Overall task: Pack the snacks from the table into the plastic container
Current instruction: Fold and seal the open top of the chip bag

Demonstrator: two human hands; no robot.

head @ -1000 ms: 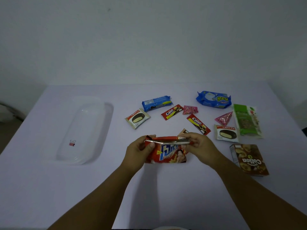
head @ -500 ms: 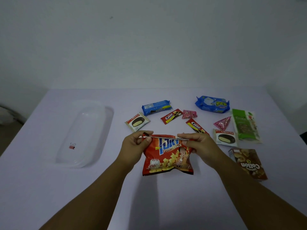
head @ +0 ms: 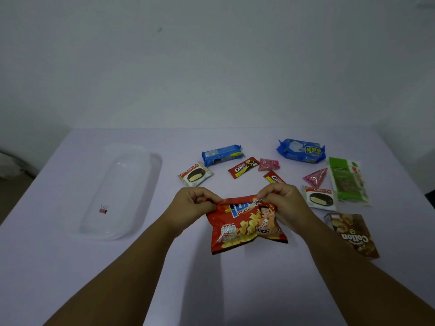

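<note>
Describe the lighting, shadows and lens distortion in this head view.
Head view: dim, even light with a bluish cast; soft shadows lie on the table under both forearms and beside the red chip bag held by the left hand and right hand. Wide-angle bending curves the table's far edge. The clear plastic container shows only faint rim highlights. Print on the far packets is soft.

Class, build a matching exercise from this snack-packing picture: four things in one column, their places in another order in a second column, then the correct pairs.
Things
1. red potato snack bag
2. small binder clip
3. brown Collon box
4. green packet

Places
A. inside the plastic container
B. far right, just beyond the Collon box
C. held at its top edge by the left hand and right hand
D. nearest on the right, flat on the table

Pairs: 1-C, 2-A, 3-D, 4-B
</note>
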